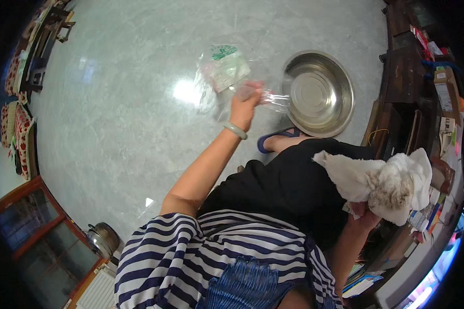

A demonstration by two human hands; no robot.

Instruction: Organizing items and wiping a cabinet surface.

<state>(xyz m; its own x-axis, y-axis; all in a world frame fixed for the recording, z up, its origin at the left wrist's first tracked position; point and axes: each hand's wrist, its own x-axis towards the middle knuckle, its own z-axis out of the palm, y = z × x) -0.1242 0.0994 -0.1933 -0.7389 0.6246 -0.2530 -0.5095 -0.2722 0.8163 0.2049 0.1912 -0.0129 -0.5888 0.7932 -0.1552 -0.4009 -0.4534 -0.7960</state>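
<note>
My left hand (245, 106), with a pale bangle (236, 130) at its wrist, grips crinkled clear plastic packaging (276, 101) over the floor. Beyond that hand is a transparent plastic bag (224, 52) with a green print; pale green and pink packets (230, 71) show through it. A wide stainless steel basin (317, 92) stands on the floor just right of the packaging. At the right, my right hand (363, 218) holds up a bunched white cloth (394, 189) with brownish-grey stains. A small printed piece (350, 210) shows beside its fingers; what it is cannot be made out.
Dark wooden cabinets (400, 77) line the right side, with boxes, bottles and papers on top and a lit screen (437, 278) lower down. My foot in a blue flip-flop (280, 139) is beside the basin. Lower left are a metal pot (102, 239) and a glazed wooden door (50, 239).
</note>
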